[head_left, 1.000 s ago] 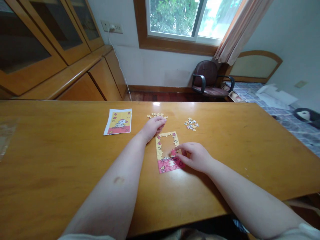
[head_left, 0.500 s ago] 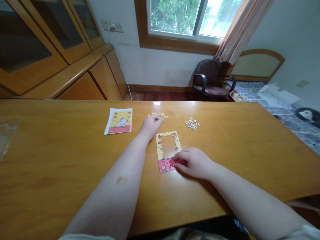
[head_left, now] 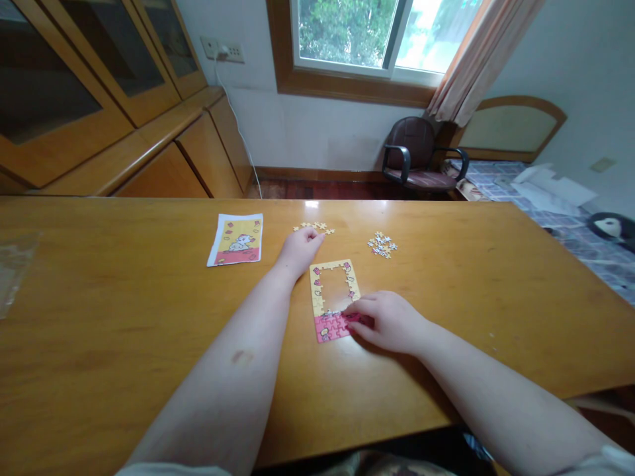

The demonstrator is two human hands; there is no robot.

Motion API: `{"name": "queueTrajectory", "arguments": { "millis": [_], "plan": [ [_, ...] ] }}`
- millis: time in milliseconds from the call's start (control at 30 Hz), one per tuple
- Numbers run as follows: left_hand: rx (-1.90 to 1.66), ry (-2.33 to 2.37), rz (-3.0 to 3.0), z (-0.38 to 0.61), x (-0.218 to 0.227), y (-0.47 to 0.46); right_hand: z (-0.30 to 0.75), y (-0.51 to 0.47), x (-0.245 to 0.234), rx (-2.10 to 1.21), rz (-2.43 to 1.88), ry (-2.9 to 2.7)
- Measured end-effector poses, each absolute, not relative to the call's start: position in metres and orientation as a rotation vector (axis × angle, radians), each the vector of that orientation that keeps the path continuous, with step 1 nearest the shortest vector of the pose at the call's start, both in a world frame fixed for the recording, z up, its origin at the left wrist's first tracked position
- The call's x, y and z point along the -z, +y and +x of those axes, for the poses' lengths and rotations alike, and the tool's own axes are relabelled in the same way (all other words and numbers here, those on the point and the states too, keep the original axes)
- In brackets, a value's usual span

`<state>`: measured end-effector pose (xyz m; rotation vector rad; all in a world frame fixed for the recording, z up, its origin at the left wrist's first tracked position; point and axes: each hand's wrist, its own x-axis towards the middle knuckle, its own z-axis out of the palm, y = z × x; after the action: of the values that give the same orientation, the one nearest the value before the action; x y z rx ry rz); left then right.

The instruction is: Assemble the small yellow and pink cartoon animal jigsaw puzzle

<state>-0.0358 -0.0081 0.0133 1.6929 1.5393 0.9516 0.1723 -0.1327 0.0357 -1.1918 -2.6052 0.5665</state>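
A partly assembled jigsaw puzzle [head_left: 331, 325] lies on the table, with a yellow border, a pink lower part and an open gap in its middle. My right hand [head_left: 389, 320] reaches over its lower right side, thumb and fingers apart, fingertips touching the pink part. No piece shows between them. Beyond the puzzle, my left hand [head_left: 300, 250] rests on the table with curled fingers, beside a group of yellow puzzle pieces [head_left: 317, 227]. Whatever its fingertips hold, if anything, is hidden. A small pile of white and yellow puzzle pieces [head_left: 381, 245] lies farther right.
A printed picture [head_left: 237, 241] of a white animal on yellow and pink lies left of my left hand. Clear plastic [head_left: 14, 268] sits at the table's left side. Beyond the wooden table [head_left: 149, 317] are an office chair [head_left: 421, 155], a cabinet [head_left: 163, 152] and a bed.
The pink piece under my right fingertips now looks flush with its neighbours; a dark gap showed there before. My right hand has shifted very slightly up. My left hand stays in place.
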Motion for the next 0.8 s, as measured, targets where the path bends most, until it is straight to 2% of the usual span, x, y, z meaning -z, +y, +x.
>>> {"name": "queueTrajectory", "arguments": {
  "millis": [200,567,800],
  "plan": [
    [-0.951,1.54,1.705,-0.0352,-0.0116,-0.0069,0.1719,-0.1332,-0.0349,-0.644,-1.043,-2.687],
    [-0.954,1.543,1.701,-0.0354,-0.0118,-0.0064,0.1734,-0.1334,-0.034,-0.71,-1.028,-2.719],
    [-0.962,1.535,1.697,-0.0355,-0.0112,-0.0067,0.1702,-0.133,-0.0362,-0.612,-1.036,-2.694]
  ]
}}
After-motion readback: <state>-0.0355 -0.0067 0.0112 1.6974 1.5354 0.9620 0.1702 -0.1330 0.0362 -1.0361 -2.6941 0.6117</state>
